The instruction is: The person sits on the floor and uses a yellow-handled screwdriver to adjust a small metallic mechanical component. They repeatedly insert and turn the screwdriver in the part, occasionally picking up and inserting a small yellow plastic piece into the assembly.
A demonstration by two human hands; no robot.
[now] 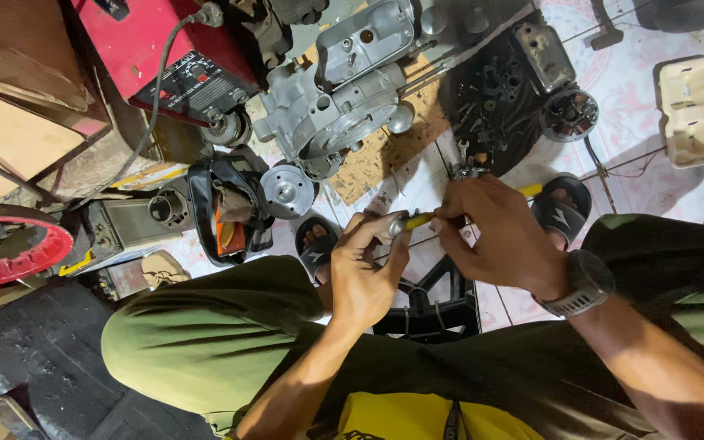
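My left hand pinches a small metal part between thumb and fingers, in front of my knees. My right hand, with a dark watch on its wrist, grips a yellow-handled tool whose tip meets that small part; the yellow end pokes out past my knuckles. Both hands are close together, above the tiled floor. I sit on a low black stool, wearing green trousers and black sandals.
A grey engine casing lies ahead on cardboard. A round metal cover, a black bag, a tray of dark small parts, a stator, a red machine, a red wheel rim and a cream plastic part surround it.
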